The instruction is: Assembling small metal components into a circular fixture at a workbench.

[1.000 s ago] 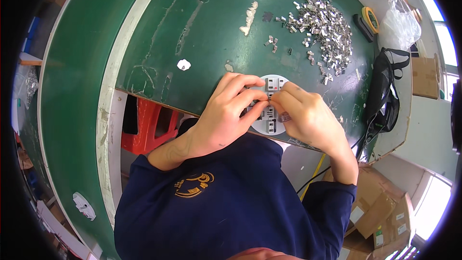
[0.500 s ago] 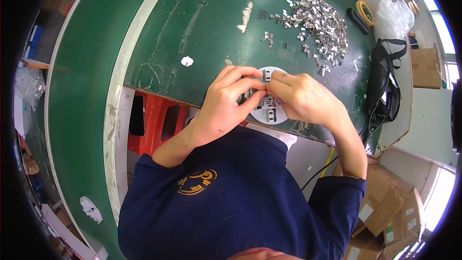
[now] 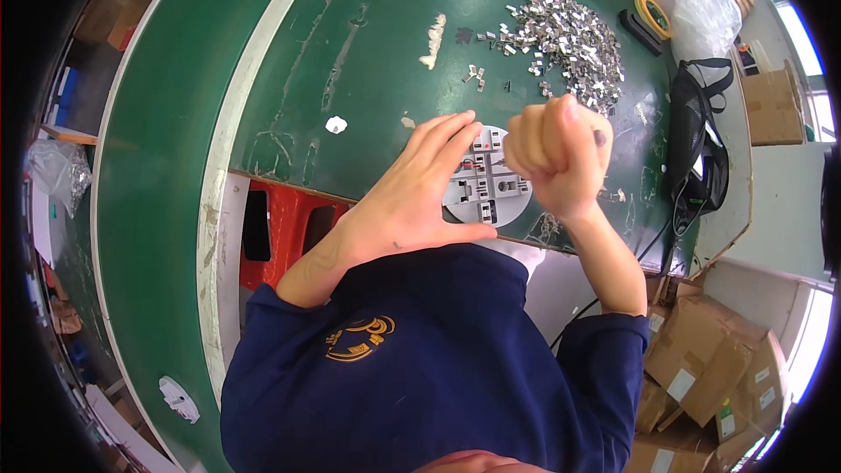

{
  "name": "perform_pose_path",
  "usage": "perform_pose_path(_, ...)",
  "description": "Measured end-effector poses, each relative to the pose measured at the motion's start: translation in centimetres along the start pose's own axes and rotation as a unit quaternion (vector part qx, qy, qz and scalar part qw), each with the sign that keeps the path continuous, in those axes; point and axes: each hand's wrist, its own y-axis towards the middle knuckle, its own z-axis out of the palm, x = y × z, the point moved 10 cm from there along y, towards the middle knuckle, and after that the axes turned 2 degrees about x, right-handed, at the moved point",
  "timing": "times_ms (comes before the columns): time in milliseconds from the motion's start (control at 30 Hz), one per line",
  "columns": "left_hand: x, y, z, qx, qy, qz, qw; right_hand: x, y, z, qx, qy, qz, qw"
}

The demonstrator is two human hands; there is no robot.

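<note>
A round grey plate (image 3: 517,210) lies at the table's near edge, with several raised grey blocks and slots across its top. My left hand (image 3: 420,184) brackets its left side, fingers stretched along the upper rim and thumb at the lower rim. Above the plate's right side, my right hand (image 3: 561,158) is raised in a closed fist, thumb uppermost. A dark spot shows by its curled index finger; whatever the fist may hold is hidden. Beyond the hands lies a heap of small shiny metal clips (image 3: 569,39), with a few strays (image 3: 474,76) nearer the plate.
On the right are a roll of yellow tape (image 3: 653,16), a clear plastic bag (image 3: 705,13) and a black mesh bag (image 3: 701,149). A red stool (image 3: 289,232) stands under the table. Cardboard boxes (image 3: 701,368) fill the lower right.
My right hand has left the plate's blocks and risen into a fist. My left fingers have moved from the middle and spread around the rim, uncovering more of the plate.
</note>
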Motion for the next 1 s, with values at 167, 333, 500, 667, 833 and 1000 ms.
perform_pose_path(167, 0.2, 0.2, 1.0, 0.035, 0.01, -0.003, 0.999, -0.6, -0.5, 0.7, -0.007, -0.018, -0.026, 0.999)
perform_pose_path(333, 0.6, 0.2, 1.3, 0.037, 0.019, -0.001, 0.999, -0.9, -1.2, 0.7, -0.065, -0.103, -0.077, 0.99)
perform_pose_path(500, 0.5, 0.3, 1.2, 0.033, 0.029, -0.008, 0.999, -1.1, -1.6, 0.2, -0.109, -0.133, -0.07, 0.983)
perform_pose_path(667, 0.1, 0.2, 1.2, 0.029, 0.034, -0.001, 0.999, -0.2, -0.8, 0.2, -0.047, -0.071, -0.057, 0.995)
perform_pose_path(833, 0.0, 0.1, 0.9, 0.033, 0.046, 0.0, 0.998, 1.7, 0.2, -0.7, -0.096, -0.093, -0.059, 0.989)
perform_pose_path(1000, 3.5, -0.1, -7.4, -0.099, 0.143, -0.084, 0.981, 1.1, 0.6, -4.3, -0.096, -0.036, 0.026, 0.994)
